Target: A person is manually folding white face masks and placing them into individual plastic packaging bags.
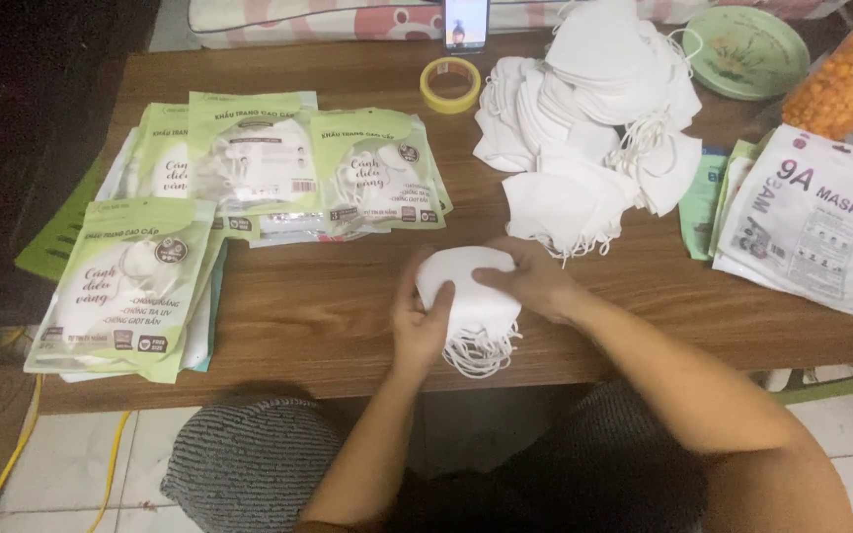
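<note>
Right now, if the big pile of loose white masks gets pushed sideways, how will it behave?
The mask pile looks light and floppy, heaped unevenly, so it would likely slump and spread. Its dangling ear loops may snag neighbours. The tape roll beside it lies flat, so rolling seems unlikely.

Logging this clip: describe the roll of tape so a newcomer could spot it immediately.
On the wooden table, look to the far edge, left of the big heap of white masks. The roll of tape lies flat there, the only yellow ring.
</note>
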